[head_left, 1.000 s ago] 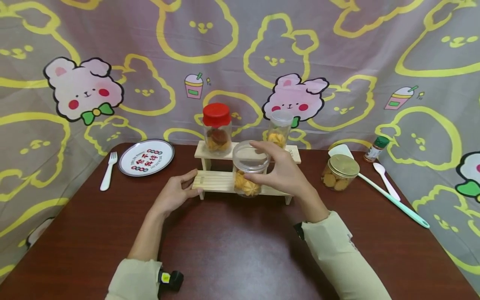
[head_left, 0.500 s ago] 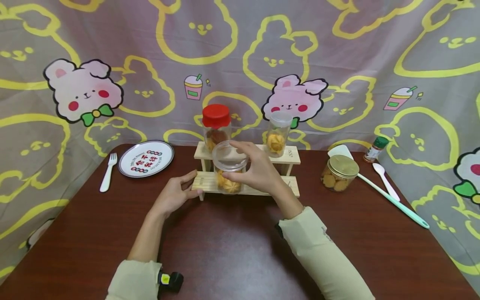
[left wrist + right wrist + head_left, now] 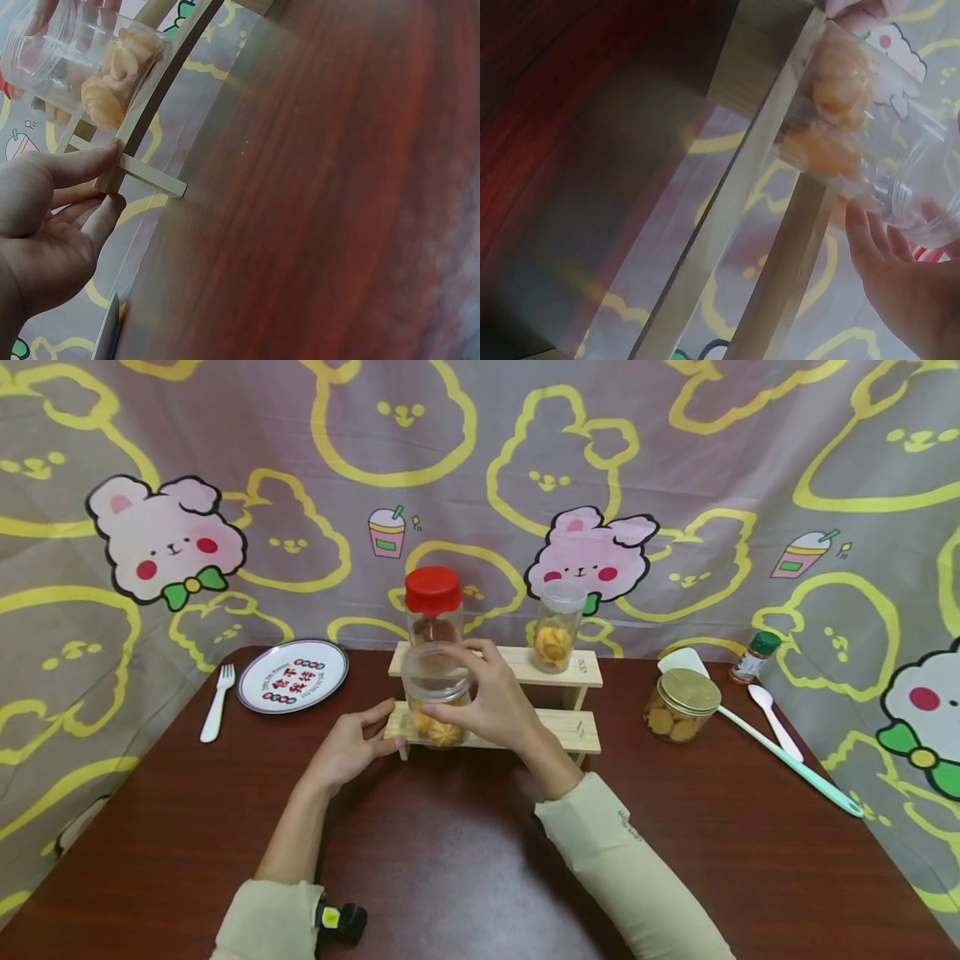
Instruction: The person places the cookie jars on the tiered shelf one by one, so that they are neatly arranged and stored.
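Note:
A two-tier wooden rack (image 3: 551,727) stands at the back middle of the table. My left hand (image 3: 348,752) pinches the left end of its lower tier, thumb on top and fingers underneath in the left wrist view. Over that tier's left part is a clear jar (image 3: 435,677) of swirled cookies, its base right at the plank. My right hand (image 3: 491,702) grips this jar from the right, fingers and thumb round its upper part. On the upper tier, a red-lidded jar (image 3: 433,595) is partly hidden behind it, and a slim clear-lidded jar (image 3: 558,631) of cookies stands at the right.
To the left lie a white fork (image 3: 217,703) and a round plate (image 3: 292,677). A gold-lidded cookie jar (image 3: 678,706), a spatula with a mint handle (image 3: 802,772), a white spoon (image 3: 774,722) and a green-capped bottle (image 3: 753,658) are at the right. A patterned cloth (image 3: 480,468) hangs behind.
My right hand has moved the clear cookie jar leftward along the lower tier, from its middle to near its left end. My left hand has stayed on the rack's end.

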`<state>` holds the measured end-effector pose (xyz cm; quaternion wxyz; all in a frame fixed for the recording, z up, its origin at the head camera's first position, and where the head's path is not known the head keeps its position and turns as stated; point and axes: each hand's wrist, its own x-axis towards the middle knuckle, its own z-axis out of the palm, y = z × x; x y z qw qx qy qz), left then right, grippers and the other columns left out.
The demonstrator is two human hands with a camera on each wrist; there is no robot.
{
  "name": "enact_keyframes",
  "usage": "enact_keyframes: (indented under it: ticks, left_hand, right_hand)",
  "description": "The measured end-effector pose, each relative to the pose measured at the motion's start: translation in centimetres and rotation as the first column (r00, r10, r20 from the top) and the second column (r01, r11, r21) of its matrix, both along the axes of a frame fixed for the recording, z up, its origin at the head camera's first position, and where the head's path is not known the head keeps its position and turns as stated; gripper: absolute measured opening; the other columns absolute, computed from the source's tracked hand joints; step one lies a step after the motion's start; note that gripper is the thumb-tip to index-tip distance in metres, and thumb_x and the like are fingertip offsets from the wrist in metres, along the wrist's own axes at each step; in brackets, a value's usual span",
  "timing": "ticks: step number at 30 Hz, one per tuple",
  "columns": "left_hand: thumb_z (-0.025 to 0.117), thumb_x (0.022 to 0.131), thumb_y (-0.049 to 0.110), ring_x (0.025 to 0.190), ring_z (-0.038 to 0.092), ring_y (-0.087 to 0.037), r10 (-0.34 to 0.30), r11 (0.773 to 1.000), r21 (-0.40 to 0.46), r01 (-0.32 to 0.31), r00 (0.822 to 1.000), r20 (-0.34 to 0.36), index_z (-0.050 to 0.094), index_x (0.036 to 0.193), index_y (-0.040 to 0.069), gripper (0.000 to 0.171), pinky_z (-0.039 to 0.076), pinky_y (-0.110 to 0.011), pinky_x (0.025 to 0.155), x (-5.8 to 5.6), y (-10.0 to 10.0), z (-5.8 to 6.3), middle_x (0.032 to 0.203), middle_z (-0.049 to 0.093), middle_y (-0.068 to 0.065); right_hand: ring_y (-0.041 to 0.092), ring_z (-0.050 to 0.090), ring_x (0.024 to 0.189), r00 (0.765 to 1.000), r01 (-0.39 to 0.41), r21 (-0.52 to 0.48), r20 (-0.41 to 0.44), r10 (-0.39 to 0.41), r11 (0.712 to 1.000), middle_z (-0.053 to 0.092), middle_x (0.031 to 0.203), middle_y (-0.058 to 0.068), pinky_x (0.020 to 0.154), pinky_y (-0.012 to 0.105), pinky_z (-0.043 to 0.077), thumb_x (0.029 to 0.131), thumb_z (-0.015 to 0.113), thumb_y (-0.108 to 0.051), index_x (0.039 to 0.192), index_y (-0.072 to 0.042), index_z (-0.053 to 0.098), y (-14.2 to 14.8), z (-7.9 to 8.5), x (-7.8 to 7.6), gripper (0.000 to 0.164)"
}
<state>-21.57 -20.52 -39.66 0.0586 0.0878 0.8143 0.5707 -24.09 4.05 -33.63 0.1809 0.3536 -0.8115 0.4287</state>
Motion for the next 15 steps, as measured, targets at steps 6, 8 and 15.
enact_keyframes:
  ticks: [6, 8, 15]
  left_hand:
    - [0.074, 0.093, 0.007, 0.138, 0.043, -0.031, 0.003, 1.000, -0.004, -0.003, 1.000, 0.002, 0.038, 0.151, -0.009, 0.070, 0.044, -0.029, 0.108, -0.01, -0.02, 0.06, 0.159, 0.035, -0.020]
    - [0.074, 0.093, 0.007, 0.138, 0.043, -0.031, 0.003, 1.000, -0.002, -0.003, 1.000, 0.003, 0.038, 0.151, -0.009, 0.070, 0.044, -0.029, 0.108, 0.00, -0.02, 0.09, 0.159, 0.035, -0.020]
    - [0.073, 0.093, 0.006, 0.139, 0.042, -0.031, -0.002, 1.000, 0.003, 0.002, 1.000, 0.003, 0.037, 0.151, -0.009, 0.070, 0.043, -0.029, 0.108, 0.03, 0.01, 0.17, 0.159, 0.034, -0.021]
  right_hand:
    - [0.024, 0.054, 0.112, 1.000, 0.018, -0.006, 0.005, -0.018, 1.000, 0.050, 0.131, 0.014, 0.085, 0.036, 0.054, 0.074, 0.093, -0.031, 0.140, -0.010, 0.061, -0.51, -0.11, 0.16, 0.076]
    - [0.024, 0.054, 0.112, 1.000, 0.023, 0.000, 0.009, -0.023, 1.000, 0.050, 0.133, 0.014, 0.086, 0.038, 0.054, 0.074, 0.092, -0.031, 0.141, -0.010, 0.060, -0.55, -0.09, 0.17, 0.076]
    - [0.024, 0.050, 0.125, 0.998, 0.025, 0.070, 0.055, -0.029, 0.997, 0.046, 0.142, 0.014, 0.100, 0.042, 0.054, 0.074, 0.092, -0.037, 0.148, -0.009, 0.051, 0.02, 0.27, 0.43, 0.089]
